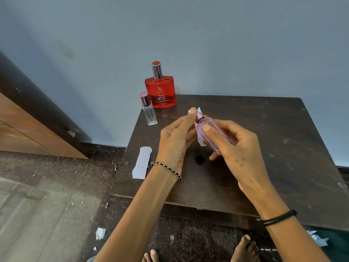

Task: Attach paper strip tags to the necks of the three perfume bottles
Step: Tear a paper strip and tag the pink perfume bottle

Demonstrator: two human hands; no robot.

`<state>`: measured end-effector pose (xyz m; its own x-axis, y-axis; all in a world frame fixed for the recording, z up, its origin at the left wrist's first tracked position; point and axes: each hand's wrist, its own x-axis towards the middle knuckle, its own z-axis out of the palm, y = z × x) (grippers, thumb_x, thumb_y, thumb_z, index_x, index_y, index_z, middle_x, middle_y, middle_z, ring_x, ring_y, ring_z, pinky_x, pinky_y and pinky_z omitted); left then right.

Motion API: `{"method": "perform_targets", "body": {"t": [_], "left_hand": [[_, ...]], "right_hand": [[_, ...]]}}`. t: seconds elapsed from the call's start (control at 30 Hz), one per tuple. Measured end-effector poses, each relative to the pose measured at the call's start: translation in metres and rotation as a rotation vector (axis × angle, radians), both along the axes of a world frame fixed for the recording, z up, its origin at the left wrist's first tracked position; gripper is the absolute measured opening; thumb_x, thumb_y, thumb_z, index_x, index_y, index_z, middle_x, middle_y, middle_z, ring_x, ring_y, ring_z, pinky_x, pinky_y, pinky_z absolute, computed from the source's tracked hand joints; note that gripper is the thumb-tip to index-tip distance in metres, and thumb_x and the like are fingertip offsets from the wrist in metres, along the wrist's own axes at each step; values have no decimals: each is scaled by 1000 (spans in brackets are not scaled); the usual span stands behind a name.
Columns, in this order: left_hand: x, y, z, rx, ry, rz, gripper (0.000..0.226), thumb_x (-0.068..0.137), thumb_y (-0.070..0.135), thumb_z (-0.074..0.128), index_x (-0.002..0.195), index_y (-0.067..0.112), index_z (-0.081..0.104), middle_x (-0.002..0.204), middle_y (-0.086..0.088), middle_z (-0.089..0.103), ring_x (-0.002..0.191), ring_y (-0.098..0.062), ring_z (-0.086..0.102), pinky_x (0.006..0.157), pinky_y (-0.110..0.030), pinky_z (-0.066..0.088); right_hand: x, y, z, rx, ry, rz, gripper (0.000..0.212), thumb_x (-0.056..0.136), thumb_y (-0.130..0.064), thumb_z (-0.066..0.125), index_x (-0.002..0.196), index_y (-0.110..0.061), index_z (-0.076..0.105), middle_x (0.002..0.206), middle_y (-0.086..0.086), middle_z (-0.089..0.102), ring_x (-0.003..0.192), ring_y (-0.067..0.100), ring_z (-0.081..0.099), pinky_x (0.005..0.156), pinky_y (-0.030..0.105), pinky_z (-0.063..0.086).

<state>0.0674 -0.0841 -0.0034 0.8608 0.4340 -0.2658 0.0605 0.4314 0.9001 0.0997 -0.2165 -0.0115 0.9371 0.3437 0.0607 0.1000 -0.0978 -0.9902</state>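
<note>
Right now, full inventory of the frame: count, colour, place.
red bottle: 1, red, silver cap, upright at the table's far left corner
clear bottle: 1, clear, pink cap, upright beside the red bottle
pink bottle: 1, pink, tilted above the table
paper strip: 1, white, at the pink bottle's neck
spare strips: stack, count unclear, white, table's left edge
black spot: 1, on the table under the hands; cap or hole, cannot tell
table: 1, dark brown
paper scraps: several, white, floor
cabinet: 1, brown wood, left
feet: 2, bare, bottom edge
left hand: pinches the paper strip
right hand: grips the pink bottle
</note>
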Motion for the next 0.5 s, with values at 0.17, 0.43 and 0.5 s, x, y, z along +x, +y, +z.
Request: {"method": "perform_targets", "body": {"t": [0.17, 0.43, 0.5], "left_hand": [[1, -2, -2, 89, -11, -19, 25, 96, 29, 65, 100, 9, 79, 97, -14, 79, 94, -25, 75, 92, -40, 58], [1, -2, -5, 215, -29, -29, 19, 93, 28, 68, 94, 14, 82, 96, -16, 79, 101, -33, 74, 99, -49, 54], [1, 1, -5, 262, -22, -23, 19, 93, 29, 68, 95, 15, 82, 94, -14, 79, 98, -31, 75, 99, -49, 55]], "right_hand": [[2, 2, -1, 106, 92, -117, 30, 78, -42, 78, 105, -34, 70, 90, -22, 74, 88, -3, 71, 54, 18, 57], [5, -1, -5, 190, 349, -164, 43, 73, -37, 81, 108, -15, 69, 87, -12, 74, 79, 0, 74, 58, 25, 60], [6, 0, -4, 182, 371, -129, 45, 73, -36, 82, 109, -15, 68, 84, -12, 77, 82, 4, 75, 63, 28, 62]]}}
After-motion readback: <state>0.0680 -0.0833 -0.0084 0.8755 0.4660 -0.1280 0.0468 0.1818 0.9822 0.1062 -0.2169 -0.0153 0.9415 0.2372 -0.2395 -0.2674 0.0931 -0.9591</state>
